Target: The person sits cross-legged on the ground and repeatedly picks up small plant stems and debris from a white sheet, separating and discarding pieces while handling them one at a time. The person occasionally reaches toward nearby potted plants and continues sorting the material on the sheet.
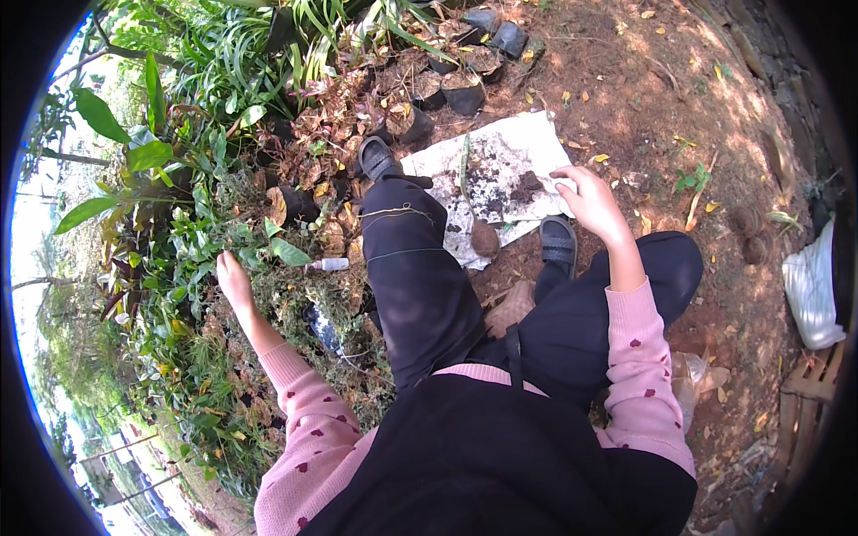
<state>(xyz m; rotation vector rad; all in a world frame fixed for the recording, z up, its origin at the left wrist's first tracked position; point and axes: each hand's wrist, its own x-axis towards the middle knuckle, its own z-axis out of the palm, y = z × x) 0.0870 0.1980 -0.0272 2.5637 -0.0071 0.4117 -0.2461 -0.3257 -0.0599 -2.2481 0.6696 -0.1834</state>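
My right hand (592,205) is above the right side of a white sheet (541,134) on the ground, thumb and forefinger slightly apart, with nothing clearly between them. Dark crumbled soil (525,187) lies on the sheet just left of those fingers. A long, thin, mottled green plant stalk (465,167) rests across the sheet, and a round brown ball (484,239) sits at its near end. Out to the left, my left hand (235,282) reaches among the leafy plants (192,241). It shows edge-on, so its grip and any contact with leaves are unclear.
Several black planting bags (463,93) stand beyond the sheet. A small white bottle (334,264) lies left of my knee. Brown soil with scattered leaves spreads to the right, where a white sack (813,286) and a wooden crate (809,389) sit.
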